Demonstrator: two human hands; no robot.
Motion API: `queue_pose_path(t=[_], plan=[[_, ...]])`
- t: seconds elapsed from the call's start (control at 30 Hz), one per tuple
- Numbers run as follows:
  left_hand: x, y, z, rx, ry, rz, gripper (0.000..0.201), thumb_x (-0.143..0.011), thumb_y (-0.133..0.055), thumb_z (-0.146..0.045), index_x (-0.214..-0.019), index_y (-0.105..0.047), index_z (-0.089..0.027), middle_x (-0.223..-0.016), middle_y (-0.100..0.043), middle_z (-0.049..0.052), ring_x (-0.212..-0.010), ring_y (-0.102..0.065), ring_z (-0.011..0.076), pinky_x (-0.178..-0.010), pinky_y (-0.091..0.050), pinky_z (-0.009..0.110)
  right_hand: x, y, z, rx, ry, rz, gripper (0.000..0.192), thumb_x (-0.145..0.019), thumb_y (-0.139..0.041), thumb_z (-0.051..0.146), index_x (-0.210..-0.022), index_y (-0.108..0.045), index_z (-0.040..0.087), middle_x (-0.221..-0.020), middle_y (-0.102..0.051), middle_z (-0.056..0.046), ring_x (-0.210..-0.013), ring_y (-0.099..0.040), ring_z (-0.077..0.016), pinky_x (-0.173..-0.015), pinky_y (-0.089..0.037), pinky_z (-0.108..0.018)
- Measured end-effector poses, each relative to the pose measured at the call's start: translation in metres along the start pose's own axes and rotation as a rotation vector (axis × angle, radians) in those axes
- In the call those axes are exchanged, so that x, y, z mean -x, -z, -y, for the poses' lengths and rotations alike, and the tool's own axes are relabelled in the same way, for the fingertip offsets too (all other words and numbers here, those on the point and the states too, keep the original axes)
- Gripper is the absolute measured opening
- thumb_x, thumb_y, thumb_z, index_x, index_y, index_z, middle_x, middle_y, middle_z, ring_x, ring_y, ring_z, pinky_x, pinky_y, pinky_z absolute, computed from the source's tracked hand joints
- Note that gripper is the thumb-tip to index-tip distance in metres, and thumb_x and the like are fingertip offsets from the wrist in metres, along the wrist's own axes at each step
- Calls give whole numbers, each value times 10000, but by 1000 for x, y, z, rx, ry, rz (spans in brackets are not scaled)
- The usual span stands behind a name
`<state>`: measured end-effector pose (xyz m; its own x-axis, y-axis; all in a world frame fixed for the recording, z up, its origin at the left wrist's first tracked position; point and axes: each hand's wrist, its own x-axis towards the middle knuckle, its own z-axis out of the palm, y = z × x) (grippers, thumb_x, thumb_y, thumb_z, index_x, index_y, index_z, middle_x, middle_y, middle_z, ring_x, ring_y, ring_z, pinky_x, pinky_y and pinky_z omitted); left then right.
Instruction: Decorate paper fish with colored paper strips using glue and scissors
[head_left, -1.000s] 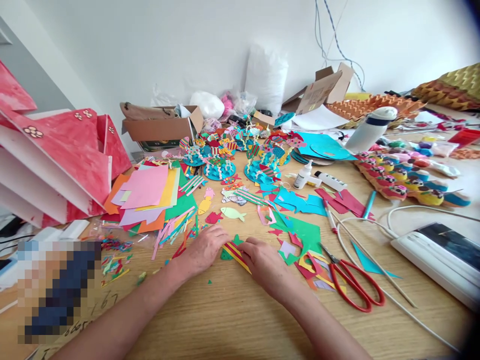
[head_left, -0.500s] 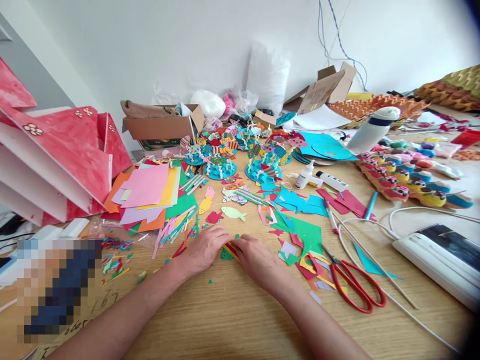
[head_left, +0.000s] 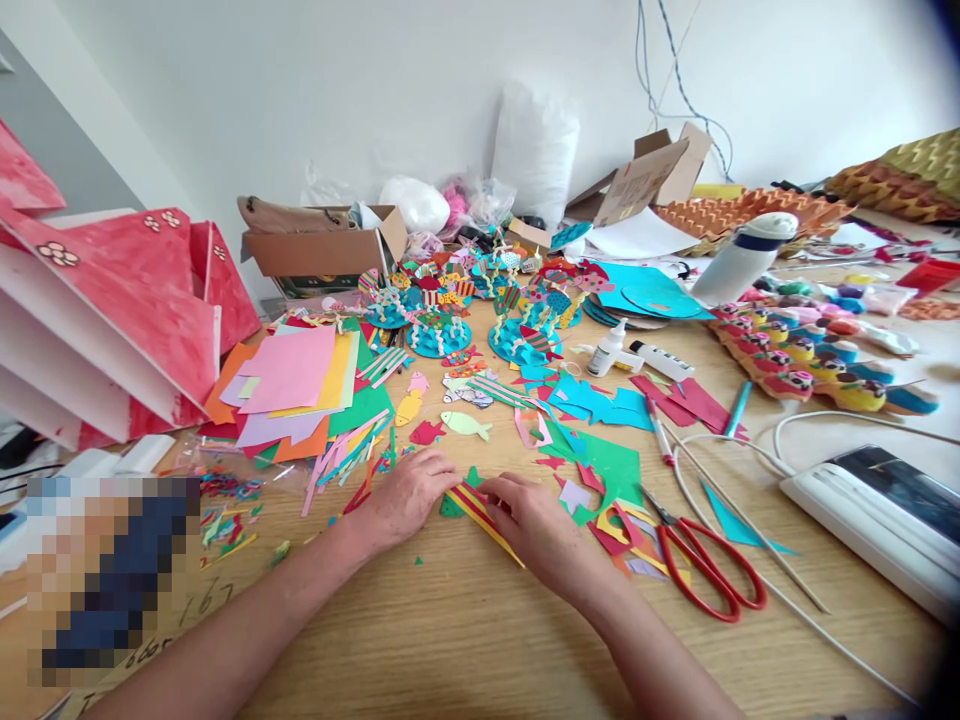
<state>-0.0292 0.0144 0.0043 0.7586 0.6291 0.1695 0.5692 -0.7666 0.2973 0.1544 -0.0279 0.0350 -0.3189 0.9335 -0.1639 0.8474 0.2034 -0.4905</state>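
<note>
A small green paper fish (head_left: 451,507) lies on the table between my two hands. Yellow and red paper strips (head_left: 484,518) cross it at a slant, and a yellow end runs out toward me. My left hand (head_left: 409,497) has its fingers closed together, tips pressing on the left side of the fish and the strips' upper end. On the other side, my right hand (head_left: 538,525) is curled, its fingertips at the strips by the fish's right edge. Its own fingers partly hide the contact there. Beyond the hands lie a pale green paper fish (head_left: 465,426) and a red one (head_left: 427,432).
Red-handled scissors (head_left: 709,565) lie right of my right hand, near paper scraps (head_left: 622,535) and a cable. Stacked coloured paper (head_left: 289,365) and thin cut strips (head_left: 349,450) are at left. Fish decorations on blue bases (head_left: 525,343) and a glue bottle (head_left: 606,350) stand farther back.
My right hand has shifted slightly right and its fingers have loosened, baring more of the yellow and red strips. My left hand stays at the fish. The view has shifted a little.
</note>
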Motion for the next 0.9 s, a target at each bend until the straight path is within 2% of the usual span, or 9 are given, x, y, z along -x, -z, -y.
queue_pose_path(t=[0.2, 0.43, 0.6, 0.77, 0.9], plan=[[2, -5, 7, 70, 36, -77, 284, -824, -372, -70, -1022, -555, -163, -967, -609, 43, -962, -497, 145, -868, -416, 314, 2, -1, -6, -19, -58, -18, 238, -782, -411, 116, -863, -624, 188, -864, -622, -44, -809, -577, -130, -695, -368, -195], [0, -1, 10, 95, 48, -79, 234, -818, -400, -72, -951, -570, -163, -924, -607, 31, -940, -503, 140, -852, -423, 296, 0, -6, -8, -12, -81, -49, 238, -797, -405, 135, -863, -625, 198, -868, -621, -42, -825, -572, -130, -706, -364, -197], [-2, 4, 1, 59, 68, -127, 180, -823, -425, -112, -929, -564, -156, -905, -596, 34, -922, -508, 145, -844, -430, 303, -2, -2, -11, 11, -88, -76, 234, -796, -416, 142, -874, -632, 188, -884, -612, -54, -866, -557, -140, -727, -359, -204], [1, -5, -16, -18, -59, -40, 205, -855, -387, -150, -977, -551, -151, -984, -583, 53, -972, -498, 149, -851, -432, 299, -8, -6, -10, 36, -75, -73, 245, -808, -412, 149, -887, -638, 202, -865, -613, -50, -848, -560, -137, -725, -356, -204], [4, -15, -19, -65, -38, -27, 239, -874, -348, -176, -1025, -533, -168, -1011, -574, 56, -1003, -496, 152, -855, -433, 324, -12, -9, -6, 62, -73, -78, 245, -811, -410, 132, -880, -636, 199, -878, -607, -52, -838, -555, -136, -709, -359, -201]])
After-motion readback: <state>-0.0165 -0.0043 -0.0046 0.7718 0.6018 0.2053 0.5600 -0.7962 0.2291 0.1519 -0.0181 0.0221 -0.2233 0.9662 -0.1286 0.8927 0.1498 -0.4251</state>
